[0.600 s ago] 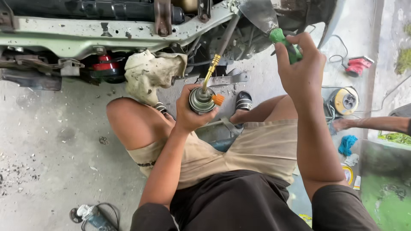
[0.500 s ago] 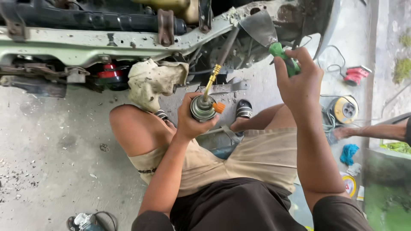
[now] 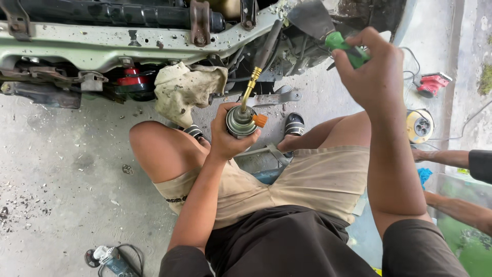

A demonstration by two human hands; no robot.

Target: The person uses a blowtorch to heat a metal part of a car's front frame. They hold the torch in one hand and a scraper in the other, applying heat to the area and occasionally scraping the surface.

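Note:
My left hand (image 3: 228, 134) grips a gas torch (image 3: 245, 119), a round canister with an orange knob and a brass tube whose dark nozzle points up at the vehicle's underside. My right hand (image 3: 370, 69) is raised higher and holds a scraper (image 3: 320, 24) by its green handle, the wide metal blade tilted toward the dark cavity of the pale green car frame (image 3: 102, 48). I am squatting, knees apart, in beige shorts, with the torch between them.
A dirty rag (image 3: 187, 90) hangs from the frame beside a red part (image 3: 130, 82). An angle grinder (image 3: 110, 256) lies on the concrete at lower left. A yellow cable reel (image 3: 420, 124) and red tool (image 3: 433, 83) sit at right, near another person's arm (image 3: 451, 156).
The view has tilted down slightly, so the frame sits higher. My right hand has brought the scraper blade up and left toward the frame; the left hand keeps the torch steady.

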